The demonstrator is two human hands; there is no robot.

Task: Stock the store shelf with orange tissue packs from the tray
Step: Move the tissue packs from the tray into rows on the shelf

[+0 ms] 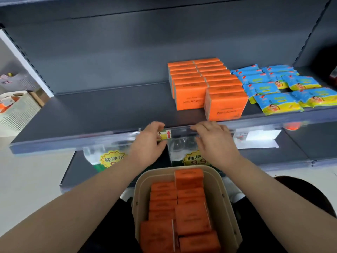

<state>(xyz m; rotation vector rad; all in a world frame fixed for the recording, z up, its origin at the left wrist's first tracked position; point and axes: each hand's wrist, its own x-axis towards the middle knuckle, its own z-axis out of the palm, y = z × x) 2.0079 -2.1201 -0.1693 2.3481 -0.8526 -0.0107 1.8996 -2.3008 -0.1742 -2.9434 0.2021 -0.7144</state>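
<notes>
Head view. Pinches yellow price tag (165,135) on shelf (91,110) front rail with left hand (148,141), fingers narrow, curled over top, thumb under. Rests right hand (215,139) fingertips on rail just beside, loosely bent, holding nothing. Stretches both forearms over beige tray (221,198) of orange tissue packs (189,216). Shows shelved orange packs (206,86) beside blue packs (282,84); water bottles (179,148) below.

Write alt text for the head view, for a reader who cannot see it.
At the front price rail, the left hand pinches a yellow label and the right hand touches the rail beside it. Orange tissue packs stand in two rows on the shelf; more fill the beige tray below.
</notes>
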